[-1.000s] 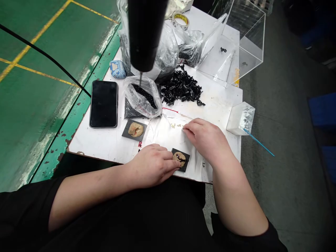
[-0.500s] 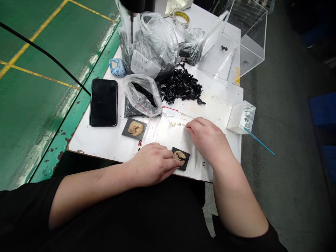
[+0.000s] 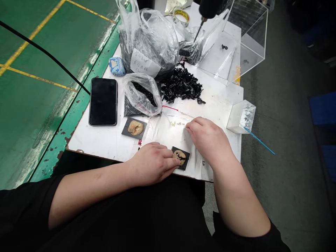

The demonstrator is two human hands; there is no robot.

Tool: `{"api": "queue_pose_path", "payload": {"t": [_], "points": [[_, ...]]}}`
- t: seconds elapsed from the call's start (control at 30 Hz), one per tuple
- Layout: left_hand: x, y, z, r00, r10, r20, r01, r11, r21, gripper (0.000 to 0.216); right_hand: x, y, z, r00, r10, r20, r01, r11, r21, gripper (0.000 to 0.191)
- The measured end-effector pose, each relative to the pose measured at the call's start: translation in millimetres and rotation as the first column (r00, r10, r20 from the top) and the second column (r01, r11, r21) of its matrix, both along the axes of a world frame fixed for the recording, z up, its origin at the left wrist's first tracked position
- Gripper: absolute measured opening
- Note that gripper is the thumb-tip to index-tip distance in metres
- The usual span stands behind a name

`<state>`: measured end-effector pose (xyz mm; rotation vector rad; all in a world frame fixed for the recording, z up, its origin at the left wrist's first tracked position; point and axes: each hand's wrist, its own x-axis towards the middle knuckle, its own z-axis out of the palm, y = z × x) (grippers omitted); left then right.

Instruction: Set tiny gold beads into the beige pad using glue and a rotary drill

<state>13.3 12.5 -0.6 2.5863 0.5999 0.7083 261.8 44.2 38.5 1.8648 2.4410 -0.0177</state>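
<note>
My left hand [image 3: 156,163] rests at the table's front edge, fingers closed together, with the fingertips on a small black plastic part [image 3: 181,158]. That part lies on a round tan putty pad [image 3: 177,161] stuck to a dark square plate [image 3: 185,165]. Farther right, my right hand [image 3: 206,138] is pinched, its fingertips down on the white surface beside several tiny gold-coloured rings [image 3: 179,123]. Whether a ring is between those fingertips is too small to see. A second dark plate [image 3: 126,131] with a putty lump [image 3: 135,128] lies to the left.
A heap of black plastic parts [image 3: 183,84] lies behind the rings, beside an open bag of tiny black pieces [image 3: 143,94]. A phone [image 3: 103,101] is at left, a clear acrylic box [image 3: 252,42] at back right. An electric screwdriver [image 3: 208,8] hangs overhead.
The hanging screwdriver has swung to the right and now tilts. Both hands stay almost where they were.
</note>
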Motion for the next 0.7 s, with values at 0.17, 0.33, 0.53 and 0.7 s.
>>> {"api": "queue_pose_path", "payload": {"t": [0.17,0.33,0.53,0.7], "points": [[-0.4,0.1,-1.3,1.0,-0.011,0.008,0.011,1.0,-0.012,0.024,2.7,1.6,-1.6,0.999,-0.016,-0.033,0.016,1.0,0.004,0.019],[-0.9,0.2,1.7,1.0,-0.006,0.005,0.006,1.0,-0.018,0.022,12.6,-8.7,3.8,0.961,-0.046,-0.272,0.049,0.999,0.003,0.012],[-0.9,1.1,3.0,1.0,-0.01,0.023,0.011,0.999,-0.043,0.024,19.7,-45.5,16.7,0.851,0.052,-0.522,-0.044,0.999,0.029,0.008],[-0.4,1.1,2.1,1.0,-0.015,0.011,0.016,1.0,-0.021,0.026,10.4,-80.8,18.7,0.818,0.073,-0.571,-0.077,0.997,0.017,0.01]]}}
